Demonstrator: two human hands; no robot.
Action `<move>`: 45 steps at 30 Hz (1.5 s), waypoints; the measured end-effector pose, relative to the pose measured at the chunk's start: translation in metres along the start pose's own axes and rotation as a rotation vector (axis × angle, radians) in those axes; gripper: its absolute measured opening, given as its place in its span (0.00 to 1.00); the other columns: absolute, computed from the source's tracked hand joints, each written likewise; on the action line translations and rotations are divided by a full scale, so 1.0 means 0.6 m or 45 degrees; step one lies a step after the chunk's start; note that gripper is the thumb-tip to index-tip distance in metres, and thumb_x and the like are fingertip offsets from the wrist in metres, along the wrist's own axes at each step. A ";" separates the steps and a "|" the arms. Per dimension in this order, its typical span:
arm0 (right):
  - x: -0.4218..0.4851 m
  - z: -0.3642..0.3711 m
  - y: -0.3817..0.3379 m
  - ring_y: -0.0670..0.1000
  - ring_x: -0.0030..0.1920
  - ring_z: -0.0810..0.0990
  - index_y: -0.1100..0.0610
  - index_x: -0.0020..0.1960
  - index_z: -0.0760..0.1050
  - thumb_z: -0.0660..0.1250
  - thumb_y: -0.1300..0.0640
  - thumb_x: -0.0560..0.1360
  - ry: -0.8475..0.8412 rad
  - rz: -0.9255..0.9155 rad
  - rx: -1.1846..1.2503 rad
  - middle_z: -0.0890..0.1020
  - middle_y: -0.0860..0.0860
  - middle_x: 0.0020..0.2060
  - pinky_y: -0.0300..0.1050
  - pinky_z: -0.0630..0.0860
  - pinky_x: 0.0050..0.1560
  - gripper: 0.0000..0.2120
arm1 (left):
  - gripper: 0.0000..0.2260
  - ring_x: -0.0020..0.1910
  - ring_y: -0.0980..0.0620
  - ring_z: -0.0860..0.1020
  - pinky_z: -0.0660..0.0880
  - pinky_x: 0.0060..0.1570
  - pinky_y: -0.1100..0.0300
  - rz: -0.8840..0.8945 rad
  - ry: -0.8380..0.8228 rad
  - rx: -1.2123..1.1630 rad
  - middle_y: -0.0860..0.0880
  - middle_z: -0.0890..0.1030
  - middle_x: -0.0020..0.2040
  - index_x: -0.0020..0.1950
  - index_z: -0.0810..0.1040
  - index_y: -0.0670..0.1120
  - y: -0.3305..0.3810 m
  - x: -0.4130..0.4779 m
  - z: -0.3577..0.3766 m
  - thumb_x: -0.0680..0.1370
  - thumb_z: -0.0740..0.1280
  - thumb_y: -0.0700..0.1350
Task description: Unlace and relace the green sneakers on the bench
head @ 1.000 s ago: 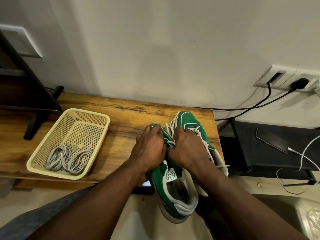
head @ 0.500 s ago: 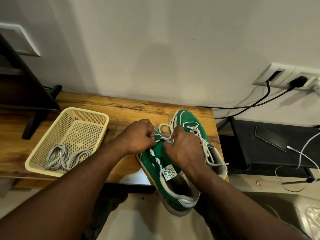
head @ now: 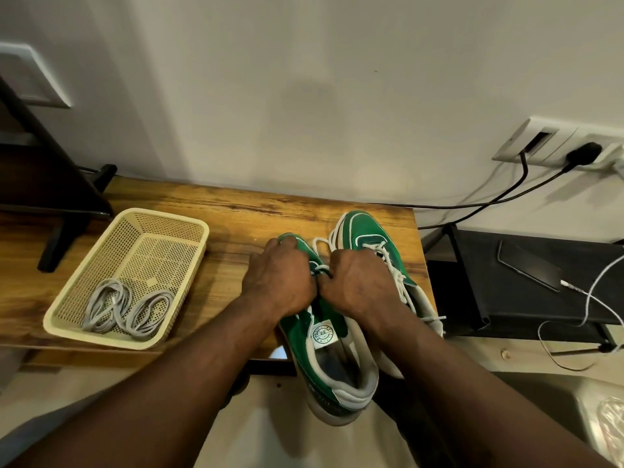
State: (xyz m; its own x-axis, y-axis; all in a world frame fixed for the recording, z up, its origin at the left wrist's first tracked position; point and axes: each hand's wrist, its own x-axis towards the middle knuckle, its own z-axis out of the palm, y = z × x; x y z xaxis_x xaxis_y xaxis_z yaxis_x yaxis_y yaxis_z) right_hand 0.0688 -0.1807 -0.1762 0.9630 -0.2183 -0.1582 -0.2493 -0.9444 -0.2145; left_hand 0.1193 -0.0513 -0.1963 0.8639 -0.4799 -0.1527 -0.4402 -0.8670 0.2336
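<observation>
Here we loosen the white lace of the sneaker just right of the basket, or so the step appears.

Both hands sit knuckle to knuckle over the front of this sneaker, which lies on the bench with its heel hanging past the edge. The left hand curls over the toe and the right hand seems to pinch the lace at the lowest eyelets, though the fingertips are hidden. We do well to pin the toe down and draw the lace straight out, one crossing at a time, so it neither snags nor knots. The other sneaker, farther from the basket, shows its lace threaded. Grey laces lie coiled inside the basket.
</observation>
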 end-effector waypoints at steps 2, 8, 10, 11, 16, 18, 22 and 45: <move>0.004 0.000 -0.001 0.52 0.34 0.75 0.56 0.42 0.77 0.66 0.44 0.80 -0.015 -0.009 -0.042 0.72 0.50 0.30 0.42 0.69 0.35 0.16 | 0.13 0.49 0.50 0.74 0.71 0.46 0.55 0.000 -0.027 -0.202 0.46 0.75 0.50 0.38 0.77 0.48 -0.001 0.005 -0.007 0.80 0.67 0.53; 0.009 0.002 -0.007 0.49 0.33 0.76 0.56 0.44 0.79 0.69 0.50 0.81 -0.109 0.016 0.017 0.76 0.50 0.33 0.43 0.74 0.36 0.10 | 0.12 0.37 0.50 0.76 0.72 0.37 0.57 -0.150 -0.183 -0.596 0.48 0.78 0.38 0.37 0.76 0.44 -0.021 0.016 -0.046 0.81 0.67 0.45; 0.008 0.001 -0.003 0.48 0.34 0.77 0.58 0.46 0.80 0.70 0.52 0.80 -0.149 0.086 0.026 0.77 0.50 0.34 0.44 0.76 0.37 0.10 | 0.08 0.45 0.41 0.81 0.80 0.49 0.51 -0.226 -0.234 -0.776 0.45 0.81 0.41 0.41 0.78 0.45 -0.025 0.015 -0.058 0.81 0.67 0.43; 0.008 -0.002 0.000 0.49 0.35 0.77 0.58 0.45 0.79 0.70 0.52 0.80 -0.147 0.122 0.035 0.77 0.50 0.34 0.44 0.76 0.39 0.09 | 0.08 0.50 0.37 0.82 0.81 0.56 0.47 -0.248 -0.242 -0.894 0.42 0.82 0.44 0.41 0.79 0.45 -0.027 0.013 -0.067 0.80 0.68 0.41; 0.013 -0.014 0.018 0.54 0.40 0.75 0.56 0.38 0.70 0.66 0.52 0.81 -0.163 0.207 0.059 0.72 0.51 0.34 0.44 0.70 0.43 0.15 | 0.08 0.48 0.42 0.81 0.81 0.60 0.38 -0.270 -0.096 -1.528 0.38 0.80 0.45 0.35 0.79 0.38 -0.056 -0.005 -0.115 0.75 0.70 0.35; 0.013 -0.012 0.018 0.54 0.38 0.74 0.55 0.34 0.67 0.64 0.50 0.82 -0.164 0.184 0.047 0.71 0.51 0.32 0.43 0.68 0.41 0.19 | 0.08 0.51 0.45 0.82 0.81 0.59 0.45 -0.237 -0.047 -1.632 0.41 0.84 0.48 0.33 0.80 0.41 -0.057 -0.012 -0.115 0.73 0.69 0.37; 0.015 -0.010 0.010 0.51 0.33 0.72 0.56 0.36 0.69 0.65 0.50 0.81 -0.144 0.172 0.043 0.70 0.50 0.31 0.42 0.67 0.38 0.17 | 0.11 0.55 0.41 0.86 0.81 0.60 0.49 -0.217 -0.215 -2.075 0.39 0.87 0.52 0.42 0.74 0.43 -0.018 -0.006 -0.091 0.83 0.58 0.36; 0.027 0.009 0.007 0.50 0.35 0.77 0.56 0.40 0.74 0.67 0.49 0.81 -0.166 0.226 0.103 0.78 0.52 0.36 0.44 0.74 0.38 0.14 | 0.11 0.30 0.55 0.63 0.68 0.37 0.57 0.077 -0.129 -2.345 0.51 0.67 0.34 0.36 0.79 0.43 -0.031 -0.018 -0.173 0.79 0.66 0.39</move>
State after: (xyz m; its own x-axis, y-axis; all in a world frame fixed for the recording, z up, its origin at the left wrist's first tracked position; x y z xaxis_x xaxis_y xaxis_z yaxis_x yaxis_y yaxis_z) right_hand 0.0828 -0.1868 -0.1847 0.8831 -0.3407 -0.3226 -0.4262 -0.8699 -0.2482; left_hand 0.1434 -0.0159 -0.0991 0.8123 -0.5664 -0.1392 0.3860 0.3432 0.8563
